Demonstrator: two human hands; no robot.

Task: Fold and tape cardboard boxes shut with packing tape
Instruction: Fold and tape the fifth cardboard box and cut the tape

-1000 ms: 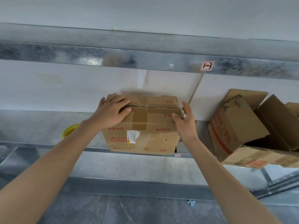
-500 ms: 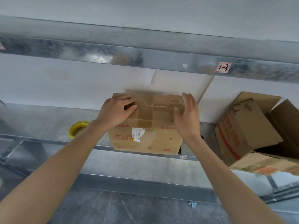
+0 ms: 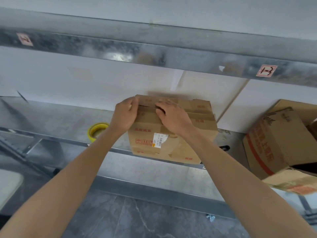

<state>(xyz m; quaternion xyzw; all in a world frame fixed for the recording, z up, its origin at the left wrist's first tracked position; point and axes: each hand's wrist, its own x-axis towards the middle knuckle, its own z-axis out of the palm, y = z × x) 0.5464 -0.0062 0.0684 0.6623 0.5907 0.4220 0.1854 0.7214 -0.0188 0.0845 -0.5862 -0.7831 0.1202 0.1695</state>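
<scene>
Risking a spring-back of the top flaps on letting go with either hand to fetch the tape roll, lying on the metal shelf at 9 o'clock from the cardboard box, near but not touching. Risking, too, a gaping seam under the tape through pressing unevenly, with a dark slit showing between the flaps toward the 9 o'clock end. Possibly courting a tip or slide off the shelf by leaning on the near edge, judging by the box sitting right at the front lip, at 6 o'clock.

Gripping the box's top 9 o'clock corner with the left hand, fingers curled together over the flap edge. Pressing down on the flaps by the seam with the right hand, fingers apart and lying fairly flat, tips blurred.

Looking worn: creased brown card, red print, old tape patches and a white label on the near face, flap edges buckling toward 3 o'clock. Standing upright on the shelf, apart from the other boxes at 3 o'clock.
</scene>
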